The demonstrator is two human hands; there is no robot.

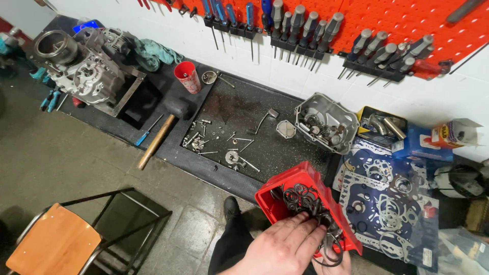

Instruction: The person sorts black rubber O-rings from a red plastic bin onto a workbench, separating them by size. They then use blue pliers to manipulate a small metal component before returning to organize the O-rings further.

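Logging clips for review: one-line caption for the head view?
A hand digs through black rubber rings in a red bin beside a parts tray.

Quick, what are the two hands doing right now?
Left hand: fingers reach into the red bin, touching the black rubber rings.
Right hand: mostly hidden below the bin; cannot tell if it's open or shut.

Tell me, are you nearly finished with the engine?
Not nearly, it seems. Done: the engine is opened up, bolts and gears spread on the black tray. In hand: the left hand picks through black rings in the red bin the right hand holds. Left: the loose parts lie apart from the engine.
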